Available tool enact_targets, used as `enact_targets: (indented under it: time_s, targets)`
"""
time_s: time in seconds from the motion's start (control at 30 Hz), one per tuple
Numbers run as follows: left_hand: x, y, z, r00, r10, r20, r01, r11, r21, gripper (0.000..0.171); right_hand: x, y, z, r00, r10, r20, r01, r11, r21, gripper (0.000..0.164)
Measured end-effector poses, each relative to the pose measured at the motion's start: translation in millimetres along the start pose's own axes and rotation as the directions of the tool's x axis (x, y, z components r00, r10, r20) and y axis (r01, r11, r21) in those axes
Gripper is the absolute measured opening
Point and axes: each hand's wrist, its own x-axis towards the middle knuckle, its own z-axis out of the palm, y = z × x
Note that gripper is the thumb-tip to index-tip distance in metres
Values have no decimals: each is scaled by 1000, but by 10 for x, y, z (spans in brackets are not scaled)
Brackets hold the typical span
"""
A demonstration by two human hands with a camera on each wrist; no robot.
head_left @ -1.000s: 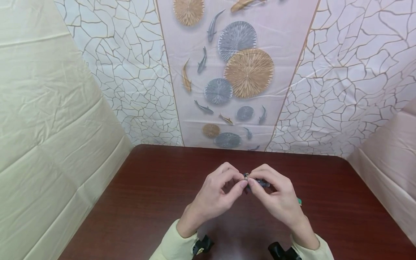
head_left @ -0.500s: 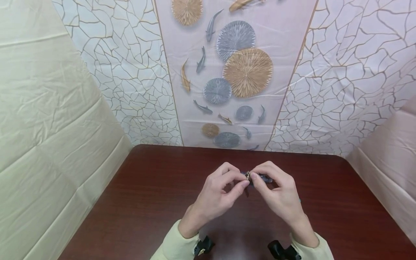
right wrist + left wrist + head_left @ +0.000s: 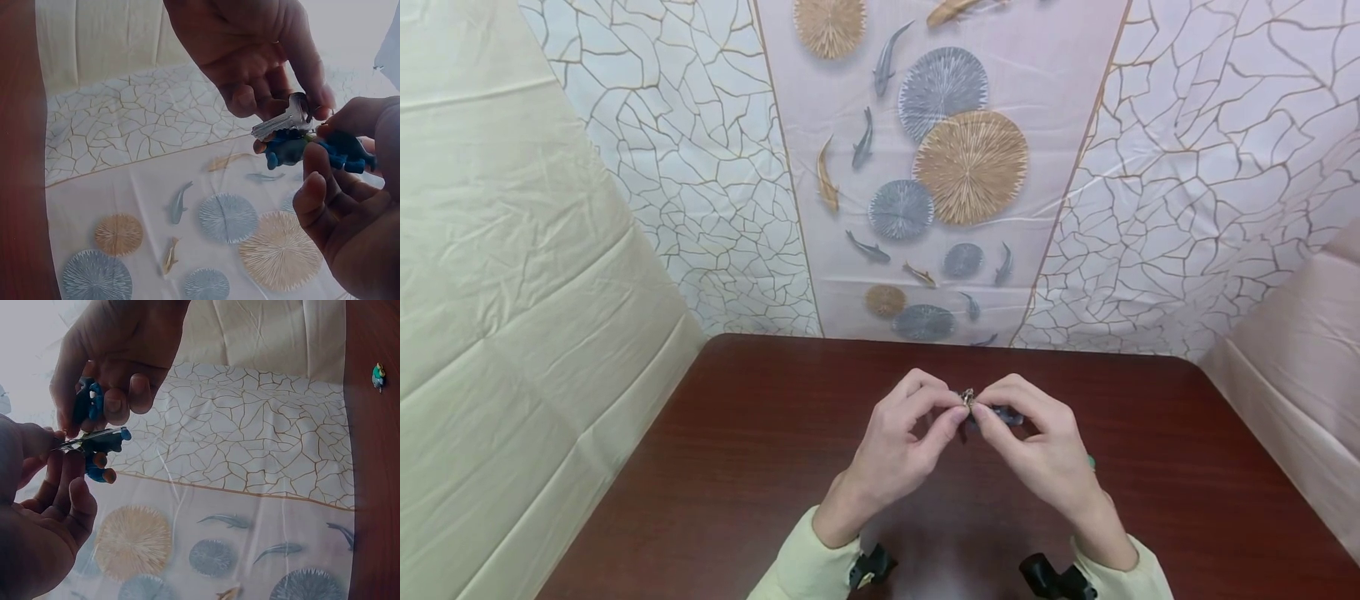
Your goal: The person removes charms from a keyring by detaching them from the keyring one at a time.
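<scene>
My left hand and right hand meet fingertip to fingertip above the table. The left thumb and index finger pinch a silver key by its head, at a small metal ring. In my right hand is a blue figurine keychain, its body lying along the fingers, while thumb and forefinger pinch close to the ring. Orange-tipped feet of the figurine show in the left wrist view. Fingers hide most of the ring, so I cannot tell how key and ring are joined.
A small green and blue figure lies on the dark red-brown table, mostly behind the right wrist in the head view. Patterned cloth hangs past the far edge; pale cloth stands at the left.
Both hands shift slightly, a little right and then back left. The metal piece between the fingertips turns and shows higher above them now. Both hands keep their pinch.
</scene>
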Motion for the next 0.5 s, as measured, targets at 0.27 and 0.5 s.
enact_targets:
  time_s: [0.27, 0.5]
  targets:
    - [-12, -63, -21, 999, -35, 0, 35, 999, -27, 3, -100, 195, -117, 996, 68, 62, -63, 995, -74, 35]
    - [-25, -85, -17, 998, -58, -13, 57, 998, -39, 4, -143, 296, -329, 966, 192, 173, -150, 962, -229, 32]
